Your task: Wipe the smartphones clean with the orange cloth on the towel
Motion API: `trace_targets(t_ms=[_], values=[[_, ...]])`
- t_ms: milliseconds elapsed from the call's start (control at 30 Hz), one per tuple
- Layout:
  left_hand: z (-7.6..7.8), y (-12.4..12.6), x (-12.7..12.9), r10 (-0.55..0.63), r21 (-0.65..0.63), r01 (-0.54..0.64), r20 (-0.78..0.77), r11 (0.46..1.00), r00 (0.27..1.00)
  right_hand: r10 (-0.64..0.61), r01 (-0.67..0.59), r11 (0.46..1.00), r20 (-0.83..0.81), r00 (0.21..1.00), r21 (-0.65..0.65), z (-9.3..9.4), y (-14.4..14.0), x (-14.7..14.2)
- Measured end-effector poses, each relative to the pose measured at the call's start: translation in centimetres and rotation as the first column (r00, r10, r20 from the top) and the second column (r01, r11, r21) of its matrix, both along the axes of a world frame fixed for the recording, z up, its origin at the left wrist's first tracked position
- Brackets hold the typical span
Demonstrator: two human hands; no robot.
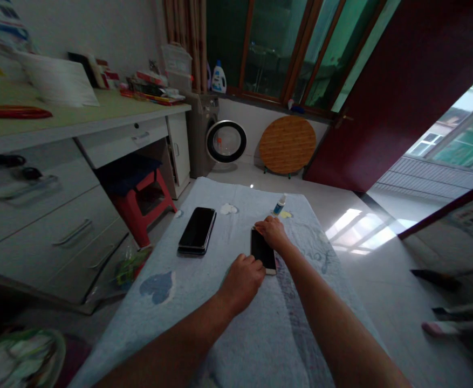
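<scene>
You are working on the gold-edged phone [262, 251], which is lying screen-up on the pale blue towel [228, 302] that covers the table. Your right hand [272, 233] is resting flat over the phone's far end, fingers spread and pressing down rather than gripping. Your left hand [242, 280] is sitting at the phone's near left corner with the fingers curled in; it is touching the edge, but from this angle you cannot tell whether it is pinching the phone or holding something small against it.

The phone is looking like a thin, rigid slab with a glass face, so you are probably dealing with something light, slick on the front and easy to crack if it is flexed or dropped. The long side rims are the sensible places to take it, thumb on one and fingers on the other, keeping pressure off the screen. The towel under it is soft and is likely giving some grip, though it could bunch if you slide the phone.

Left of the phone, well apart, a second dark phone [198, 230] is lying on the towel. Beyond the phone are a white cotton wad [228, 208] and a small bottle [279, 205], the bottle close to your right fingertips. The towel's right edge is running near the phone's right side, with floor beyond; the widest open cloth is lying nearer you than the phone.
</scene>
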State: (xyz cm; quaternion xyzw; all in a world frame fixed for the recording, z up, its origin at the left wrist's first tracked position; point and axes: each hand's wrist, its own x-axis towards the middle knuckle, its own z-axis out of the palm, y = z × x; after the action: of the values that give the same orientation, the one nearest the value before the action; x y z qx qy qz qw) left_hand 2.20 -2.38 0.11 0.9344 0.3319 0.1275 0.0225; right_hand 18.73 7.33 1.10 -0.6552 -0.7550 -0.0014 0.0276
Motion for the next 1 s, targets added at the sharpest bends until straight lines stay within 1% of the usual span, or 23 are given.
trace_targets(t_ms=[100, 233, 333, 433, 500, 633, 767, 900, 1000], values=[[-0.2, -0.3, 0.3, 0.023, 0.005, -0.023, 0.007, 1.000, 1.000, 0.077, -0.077, 0.997, 0.014, 0.997, 0.008, 0.0, 0.5, -0.8], [-0.4, -0.7, 0.5, 0.067, -0.012, -0.067, 0.004, 0.998, 0.998, 0.125, -0.125, 0.992, 0.020, 0.992, 0.013, 0.1, 0.7, -1.2], [-0.6, -1.3, 0.9, 0.089, 0.008, -0.088, -0.049, 0.996, 0.995, 0.168, -0.168, 0.986, 0.026, 0.985, -0.014, 0.4, 0.6, -1.1], [-0.7, -2.1, 1.3, 0.104, 0.077, -0.096, -0.107, 0.992, 0.989, 0.227, -0.226, 0.973, 0.032, 0.973, -0.044, 0.6, 0.4, -1.3], [-0.5, -2.7, 1.7, 0.136, 0.119, -0.119, -0.148, 0.986, 0.980, 0.259, -0.257, 0.965, 0.033, 0.965, -0.049, 0.6, 0.0, -1.5], [0.0, -3.5, 2.1, 0.162, 0.120, -0.138, -0.224, 0.983, 0.961, 0.309, -0.308, 0.950, 0.017, 0.951, -0.043, 0.5, -1.4, -1.8], [0.1, -3.8, 2.3, 0.177, 0.090, -0.160, -0.232, 0.983, 0.957, 0.398, -0.398, 0.915, -0.013, 0.917, -0.069, 0.8, -3.4, -1.8], [-0.3, -3.9, 2.3, 0.185, 0.040, -0.181, -0.224, 0.983, 0.957, 0.465, -0.467, 0.869, -0.056, 0.884, -0.163, 2.0, -5.3, -2.0], [-0.4, -3.9, 2.1, 0.146, -0.025, -0.154, -0.209, 0.988, 0.967, 0.508, -0.508, 0.823, -0.072, 0.858, -0.253, 3.0, -6.1, -2.5]])
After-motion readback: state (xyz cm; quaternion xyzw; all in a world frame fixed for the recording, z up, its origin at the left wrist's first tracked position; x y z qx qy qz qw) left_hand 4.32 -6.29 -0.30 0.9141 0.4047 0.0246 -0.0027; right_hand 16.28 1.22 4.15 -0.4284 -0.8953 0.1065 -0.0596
